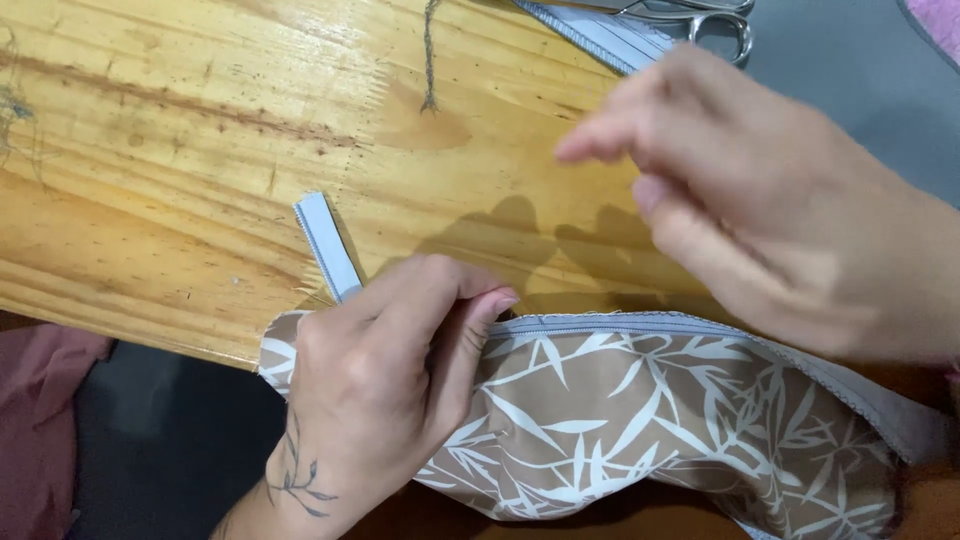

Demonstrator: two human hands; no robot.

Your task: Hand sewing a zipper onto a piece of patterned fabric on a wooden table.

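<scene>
At the far left, loose threads (12, 105) lie on the wooden desk (180, 150), whose front edge runs down toward the right. A pale blue zipper tape end (325, 245) sticks up and leftward from the work, its free tip pointing toward the upper left and its lower part disappearing under the left hand (385, 370). That hand comes up from the bottom edge, wrist low and knuckles upward, with a leafy tattoo on the forearm; its grip is closed, thumb and curled fingers pinching the zipper edge of the fabric pouch (640, 420) where the tape meets the cloth. The pouch is tan with white bamboo-leaf print and lies half over the desk's front edge, its long axis running left to right, with the zipper (620, 325) along its upper edge and sloping slightly down at the far right. Above it, a short strand of grey thread (430, 55) hangs down across the desk. The right hand (780, 210) hovers above the pouch, blurred, entering from the right with fingers pointing left; its grip is loosely open and holds nothing. Behind it, at the top, lie metal scissors (715, 20) beside a spare strip of zipper tape (600, 35) on grey cloth (860, 80).
</scene>
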